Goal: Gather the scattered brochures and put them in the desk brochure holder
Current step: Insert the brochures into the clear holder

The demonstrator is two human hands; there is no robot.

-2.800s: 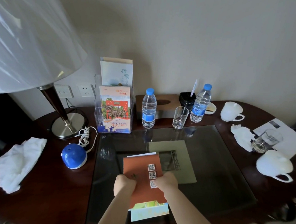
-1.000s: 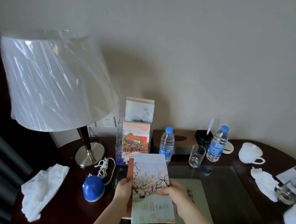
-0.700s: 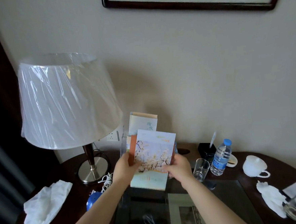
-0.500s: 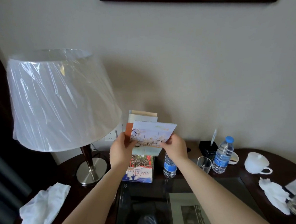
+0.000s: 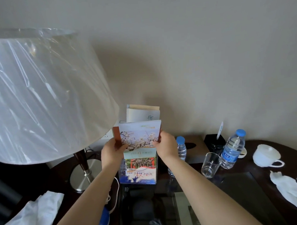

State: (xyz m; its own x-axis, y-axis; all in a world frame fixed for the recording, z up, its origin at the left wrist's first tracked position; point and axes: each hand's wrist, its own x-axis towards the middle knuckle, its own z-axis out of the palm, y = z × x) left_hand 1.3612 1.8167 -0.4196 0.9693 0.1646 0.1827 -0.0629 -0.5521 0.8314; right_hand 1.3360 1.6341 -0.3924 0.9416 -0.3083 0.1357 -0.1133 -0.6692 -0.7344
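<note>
— Tissue lay crumpled on the counter, well to the left of the left hand, didn't it?

— It did, with the lamp and its plastic-wrapped shade above it, the base standing just left of that hand's forearm.

— And how was the left hand set?

— Closed on the left edge of the brochures, thumb in front, fingers behind. An orange one showed as a strip behind the blossom-printed one.

— Where were those brochures?

— Upright between the two hands, their lower edge at the top of the clear brochure holder, which stood on the counter directly below the hands. I could not tell whether they had entered a pocket. A red-and-blue brochure sat in the holder's front pocket, and a pale one rose behind the hands.

— The right hand?

— Closed on the brochures' right edge, in the same pinching grip.

— And beyond it?

— Just right of that hand stood a blue-capped water bottle. Further right came an empty glass, a second bottle, then a white cup, all apart from the hands.
</note>
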